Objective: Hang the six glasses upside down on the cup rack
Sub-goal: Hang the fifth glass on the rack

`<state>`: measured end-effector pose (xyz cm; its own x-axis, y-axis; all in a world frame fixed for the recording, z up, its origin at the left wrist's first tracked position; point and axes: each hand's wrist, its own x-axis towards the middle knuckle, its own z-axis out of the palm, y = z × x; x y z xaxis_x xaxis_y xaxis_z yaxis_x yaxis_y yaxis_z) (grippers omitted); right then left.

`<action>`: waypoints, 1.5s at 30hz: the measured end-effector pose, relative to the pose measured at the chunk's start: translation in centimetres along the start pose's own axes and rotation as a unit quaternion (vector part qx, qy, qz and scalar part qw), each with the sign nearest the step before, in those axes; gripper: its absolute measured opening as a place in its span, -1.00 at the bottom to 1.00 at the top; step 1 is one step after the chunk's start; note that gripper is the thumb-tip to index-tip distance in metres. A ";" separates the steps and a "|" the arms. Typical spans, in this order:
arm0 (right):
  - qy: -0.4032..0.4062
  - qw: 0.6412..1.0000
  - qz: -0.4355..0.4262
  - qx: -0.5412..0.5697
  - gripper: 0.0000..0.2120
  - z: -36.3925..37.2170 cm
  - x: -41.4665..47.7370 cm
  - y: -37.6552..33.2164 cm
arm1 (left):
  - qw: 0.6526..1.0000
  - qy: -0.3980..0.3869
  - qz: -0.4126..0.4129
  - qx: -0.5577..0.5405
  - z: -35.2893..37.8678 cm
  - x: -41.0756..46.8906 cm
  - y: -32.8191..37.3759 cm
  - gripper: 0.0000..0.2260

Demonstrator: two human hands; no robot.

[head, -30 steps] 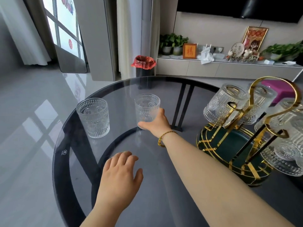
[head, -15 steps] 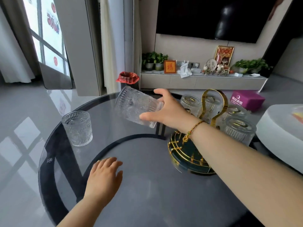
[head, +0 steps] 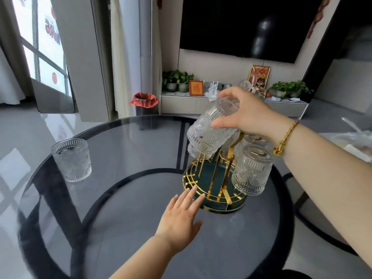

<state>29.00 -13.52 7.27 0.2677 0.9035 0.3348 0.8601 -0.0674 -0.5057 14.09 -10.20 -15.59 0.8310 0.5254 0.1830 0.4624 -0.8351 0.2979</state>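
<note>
held glass (head: 213, 129): right hand (head: 248, 114) fingers clamp its base, mouth tilted down over the cup rack (head: 214, 190)
feel: embossed, rigid, breakable, probably hefty
left hand (head: 181, 216): flat, empty, touching rack rim
last glass (head: 71, 160): upright on counter (head: 124, 228)

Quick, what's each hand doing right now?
Left hand: open, flat, fingertips at the cup rack base, holding nothing.
Right hand: closed around an inverted glass above the rack.

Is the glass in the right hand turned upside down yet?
Nearly: the glass is tilted, base up under the right hand, mouth angled down over the rack. Whether it sits on a prong, cannot tell.
</note>
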 end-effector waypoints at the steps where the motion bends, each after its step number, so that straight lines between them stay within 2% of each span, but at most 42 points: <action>1: -0.007 1.000 -0.007 -0.009 -0.34 0.1 0.1 0.3 | 1.000 -0.004 0.002 0.009 0.2 0.3 -0.1 -0.46; 7: -0.053 0.998 -0.021 -0.005 -0.25 2.0 1.6 1.6 | 1.000 -0.003 0.002 0.005 1.2 0.5 -0.6 -0.52; 18: -0.131 0.991 -0.014 -0.018 -0.22 6.2 1.6 2.9 | 1.000 -0.005 -0.025 -0.011 1.6 0.4 -0.8 -0.55; 25: -0.143 0.989 -0.008 -0.025 -0.15 6.8 1.8 3.2 | 1.000 -0.005 -0.026 -0.016 1.4 0.5 -0.8 -0.56; 35: -0.143 0.989 -0.010 -0.037 -0.28 7.2 1.9 3.5 | 1.000 -0.002 -0.022 -0.013 1.6 0.4 -0.8 -0.55; 45: -0.136 0.988 0.005 -0.075 -0.27 6.6 0.9 2.6 | 0.999 0.002 -0.034 -0.030 1.0 0.2 -0.5 -0.55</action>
<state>28.58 -10.09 0.97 0.1679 0.9814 0.0931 0.9183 -0.1214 -0.3769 14.33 -9.79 -16.64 0.7969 0.5812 0.1648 0.4983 -0.7866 0.3647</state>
